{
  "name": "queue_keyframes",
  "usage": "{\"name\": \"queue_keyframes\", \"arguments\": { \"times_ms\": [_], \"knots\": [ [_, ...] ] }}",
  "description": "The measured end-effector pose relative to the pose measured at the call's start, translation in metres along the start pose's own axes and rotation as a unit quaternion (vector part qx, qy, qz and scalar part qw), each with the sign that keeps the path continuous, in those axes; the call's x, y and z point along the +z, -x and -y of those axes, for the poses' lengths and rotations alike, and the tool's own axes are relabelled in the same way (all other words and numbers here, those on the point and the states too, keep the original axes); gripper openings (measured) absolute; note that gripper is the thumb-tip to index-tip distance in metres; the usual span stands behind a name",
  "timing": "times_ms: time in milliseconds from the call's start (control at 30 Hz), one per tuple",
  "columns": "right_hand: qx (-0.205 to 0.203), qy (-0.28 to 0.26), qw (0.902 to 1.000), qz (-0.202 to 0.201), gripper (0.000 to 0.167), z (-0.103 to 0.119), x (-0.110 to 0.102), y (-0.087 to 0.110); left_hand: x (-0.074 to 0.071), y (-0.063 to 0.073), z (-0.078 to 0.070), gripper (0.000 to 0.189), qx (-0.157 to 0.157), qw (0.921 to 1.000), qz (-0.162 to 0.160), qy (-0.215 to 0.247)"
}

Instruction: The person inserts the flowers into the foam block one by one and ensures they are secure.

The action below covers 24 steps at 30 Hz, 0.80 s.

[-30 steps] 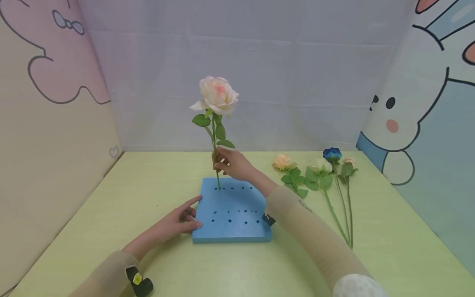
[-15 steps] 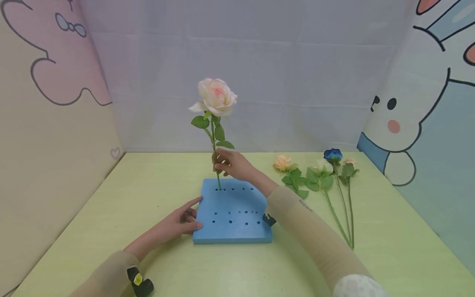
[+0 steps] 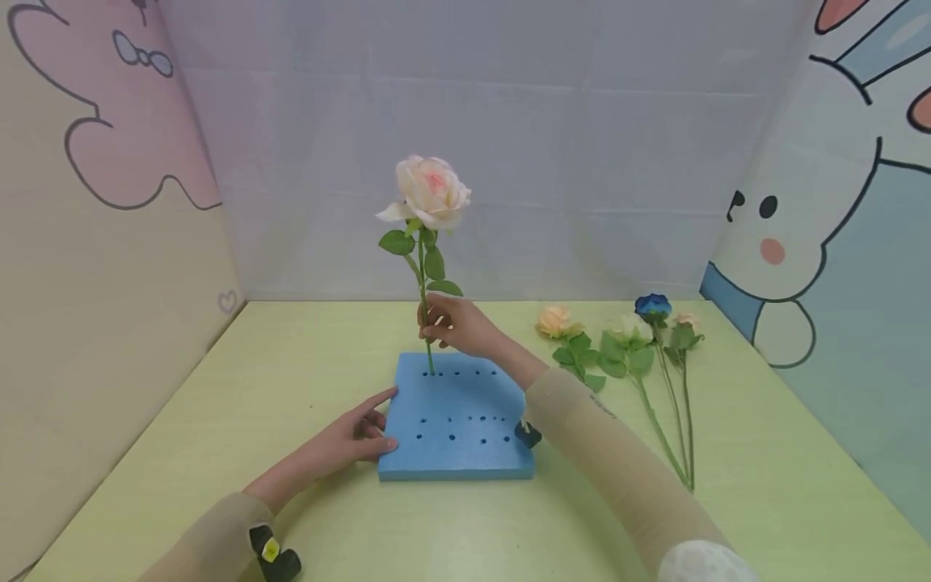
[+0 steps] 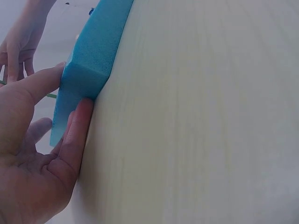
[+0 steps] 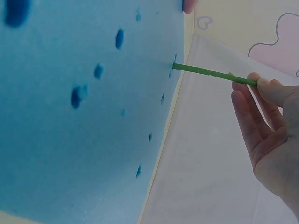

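My right hand point(image 3: 461, 325) pinches the green stem of a pale pink rose point(image 3: 433, 192) between thumb and fingertips. The rose stands nearly upright, its leaves above the hand. In the right wrist view the stem point(image 5: 208, 72) meets a blue foam board point(image 5: 107, 135) at a hole in the far row; how deep it sits cannot be seen. My left hand point(image 3: 345, 432) rests against the left side of the board point(image 3: 458, 396), thumb on the near part of that edge and index finger stretched along it. The left wrist view shows fingers touching the board's side.
To the right on the pale yellow table point(image 3: 771, 453) lie a peach rose point(image 3: 556, 322), a white rose point(image 3: 631, 330), a blue rose point(image 3: 653, 307) and another pale flower point(image 3: 685, 331). Several holes mark the board's top. Cartoon-printed walls and a white backdrop point(image 3: 480, 121) surround the table.
The rose's bloom has swayed slightly to the right in the last half second. The whole scene sits slightly lower in the view. Both hands keep their places.
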State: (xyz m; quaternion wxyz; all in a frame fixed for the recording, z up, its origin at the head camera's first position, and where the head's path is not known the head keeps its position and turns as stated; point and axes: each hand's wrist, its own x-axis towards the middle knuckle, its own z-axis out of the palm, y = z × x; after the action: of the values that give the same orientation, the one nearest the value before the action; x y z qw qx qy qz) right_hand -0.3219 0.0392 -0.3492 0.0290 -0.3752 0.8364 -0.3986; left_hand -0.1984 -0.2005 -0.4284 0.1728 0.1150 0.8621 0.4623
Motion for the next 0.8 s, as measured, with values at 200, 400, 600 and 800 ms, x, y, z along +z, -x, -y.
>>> {"name": "queue_keyframes", "arguments": {
  "times_ms": [200, 400, 600, 800],
  "knots": [
    [-0.003, -0.005, 0.9999, 0.009, 0.007, 0.0034, -0.0037, 0.0005, -0.0006, 0.0011, -0.0013, 0.083, 0.004, 0.9999, 0.003, 0.011],
    [-0.009, 0.003, 0.9996, 0.026, 0.006, 0.0030, -0.0059, 0.0004, -0.0003, 0.0013, -0.0001, 0.084, 0.003, 0.9999, 0.007, 0.015],
    [-0.013, 0.025, 0.9995, 0.017, 0.008, -0.0018, -0.0018, -0.0008, -0.0009, 0.0014, 0.0017, 0.084, 0.008, 0.9999, 0.007, 0.014],
    [-0.004, 0.038, 0.9992, 0.006, 0.007, -0.0020, 0.0012, 0.0002, 0.0001, 0.0017, -0.0002, 0.083, 0.007, 0.9999, 0.003, 0.010]
  ]
}}
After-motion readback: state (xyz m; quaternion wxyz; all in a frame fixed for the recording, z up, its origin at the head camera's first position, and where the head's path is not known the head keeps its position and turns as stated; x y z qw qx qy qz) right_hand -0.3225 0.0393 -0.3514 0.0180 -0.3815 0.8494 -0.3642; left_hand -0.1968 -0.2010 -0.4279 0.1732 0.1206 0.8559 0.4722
